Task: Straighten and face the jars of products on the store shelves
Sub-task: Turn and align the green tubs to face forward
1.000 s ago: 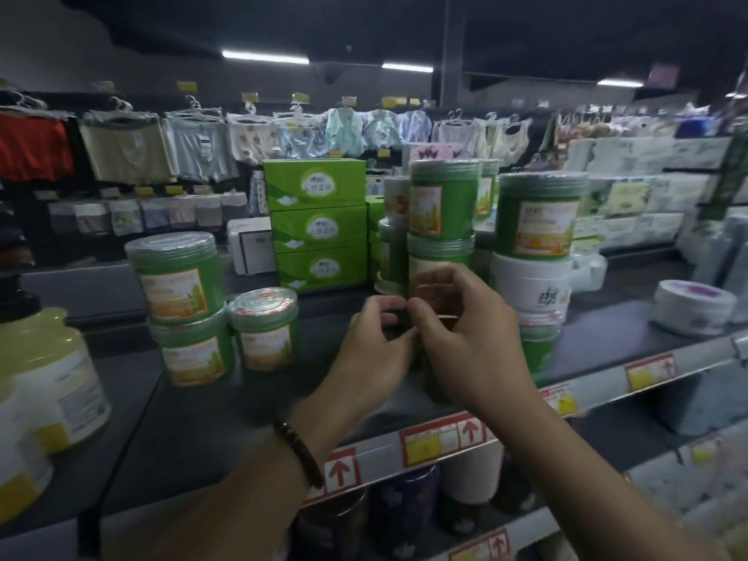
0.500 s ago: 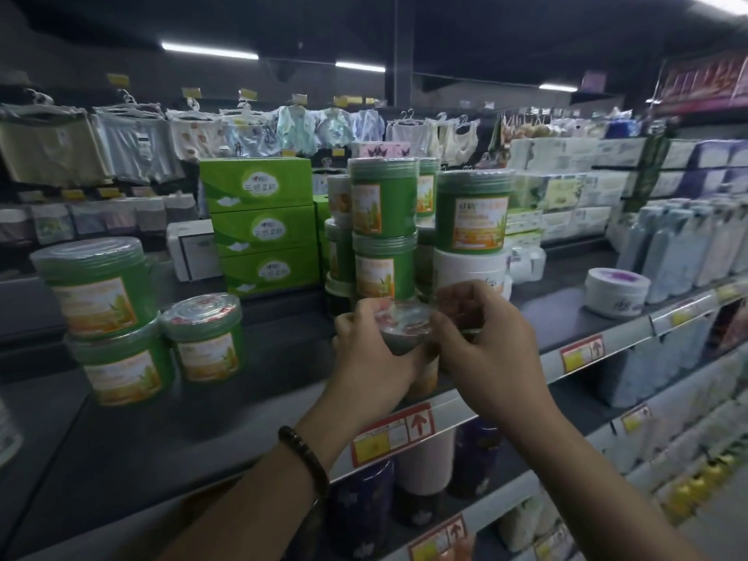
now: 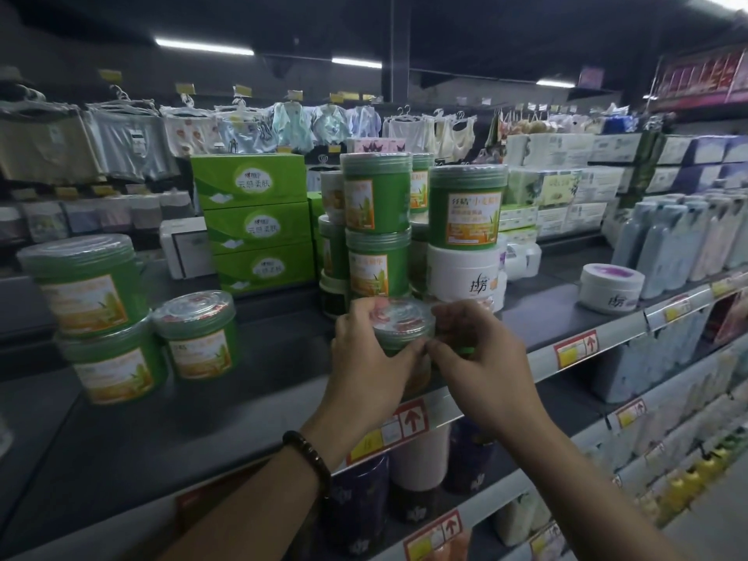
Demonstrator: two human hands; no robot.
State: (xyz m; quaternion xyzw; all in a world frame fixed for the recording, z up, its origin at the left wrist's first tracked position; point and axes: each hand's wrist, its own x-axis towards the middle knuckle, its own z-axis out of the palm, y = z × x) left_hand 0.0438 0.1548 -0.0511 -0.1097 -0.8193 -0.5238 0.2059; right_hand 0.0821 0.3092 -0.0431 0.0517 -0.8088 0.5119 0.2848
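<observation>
While both hands wrap around it, a small green plastic jar with a clear shiny lid (image 3: 400, 323) sits at the front edge of the dark grey store shelf (image 3: 162, 419). The left hand (image 3: 370, 364) curls around the jar's left side, with fingers on the lid rim and the thumb across the front. The right hand (image 3: 479, 368) closes on the right side, and its thumb tip meets the left thumb in front of the jar. Both grips are closed snug on this one jar. A dark bead bracelet (image 3: 309, 459) circles the left wrist.

Just behind the hands stand two tall green jars with orange labels (image 3: 376, 228), one on top of the other. Beside them to the right, another big green jar (image 3: 467, 208) rests on a round white tub with black writing (image 3: 465, 277). Farther right, well apart, a low white tub with a purple top (image 3: 611, 287) sits alone on the shelf.

On the left of the shelf, two more big green jars (image 3: 97, 317) are stacked, and the top one leans a little. A small green jar with a clear lid (image 3: 198, 334) stands just beside them. Three bright green boxes (image 3: 255, 222) are piled up at the back. Red and yellow price tags (image 3: 390, 431) run along the shelf's front rail.
</observation>
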